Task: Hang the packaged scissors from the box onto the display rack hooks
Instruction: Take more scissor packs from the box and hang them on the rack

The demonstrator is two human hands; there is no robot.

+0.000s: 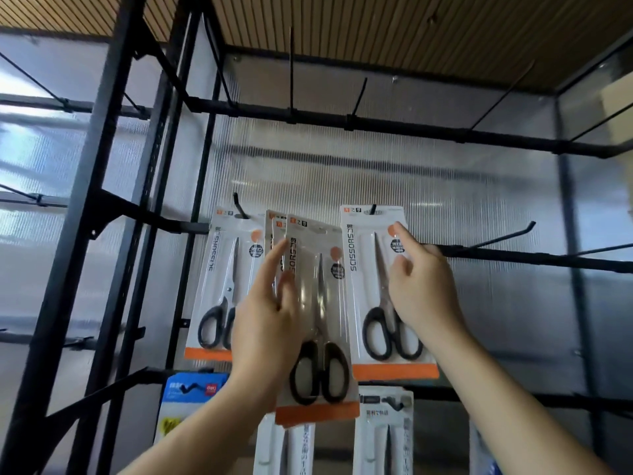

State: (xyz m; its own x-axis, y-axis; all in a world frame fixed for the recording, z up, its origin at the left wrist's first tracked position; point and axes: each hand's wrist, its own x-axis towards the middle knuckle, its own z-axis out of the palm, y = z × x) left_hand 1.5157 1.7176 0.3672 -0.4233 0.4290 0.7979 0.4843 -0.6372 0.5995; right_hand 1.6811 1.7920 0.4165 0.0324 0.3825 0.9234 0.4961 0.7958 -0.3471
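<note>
Left grip (267, 323) is pinching fanned scissors packs (322, 296) before the rack (376, 126); right grip (423, 289), fingers spread, is touching the hung pack (363, 255) on its hook (373, 210). Judging cards light, stiff, blister slick: taking by card edge

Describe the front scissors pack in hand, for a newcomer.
On the black metal display rack, find the middle row. Between two hooked packs, the left hand grips a white pack of black-handled scissors. Unlike them, it tilts, lowest and unhooked.

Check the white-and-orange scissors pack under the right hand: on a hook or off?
On: a black hook pokes through the top hole of the white-and-orange scissors pack.
</note>
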